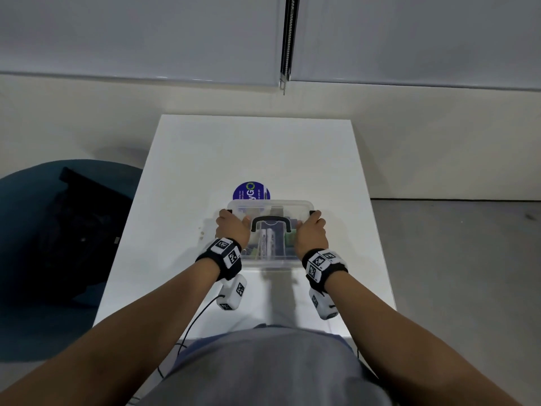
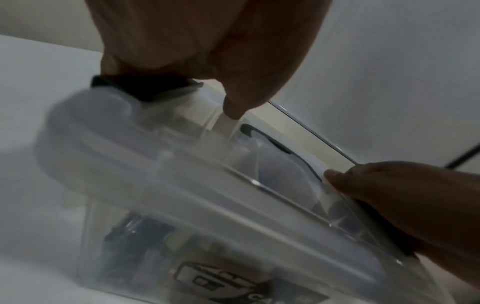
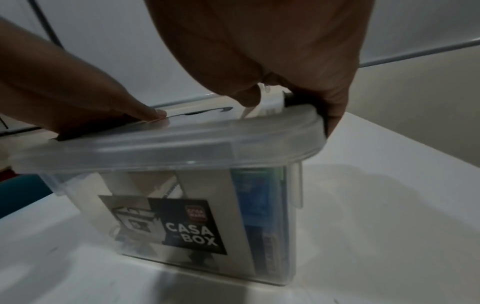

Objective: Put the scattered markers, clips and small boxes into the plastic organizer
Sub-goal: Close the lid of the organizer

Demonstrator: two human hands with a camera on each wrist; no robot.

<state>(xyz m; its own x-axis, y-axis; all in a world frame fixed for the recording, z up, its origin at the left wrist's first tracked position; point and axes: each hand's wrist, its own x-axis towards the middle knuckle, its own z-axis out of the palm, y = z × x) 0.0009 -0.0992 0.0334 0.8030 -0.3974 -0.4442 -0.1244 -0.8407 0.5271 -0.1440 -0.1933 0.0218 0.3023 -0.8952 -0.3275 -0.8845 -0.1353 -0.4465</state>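
Observation:
The clear plastic organizer stands mid-table with its lid on and its black handle folded flat. Through the plastic I see white markers, something green and a blue small box. My left hand grips the lid's left end, fingers curled over the black latch and thumb on the lid. My right hand grips the right end the same way, fingers wrapped down over the rim.
A round blue sticker lies on the white table just behind the organizer. A dark blue chair with a black bag stands to the left of the table. The organizer's front wall carries a black label.

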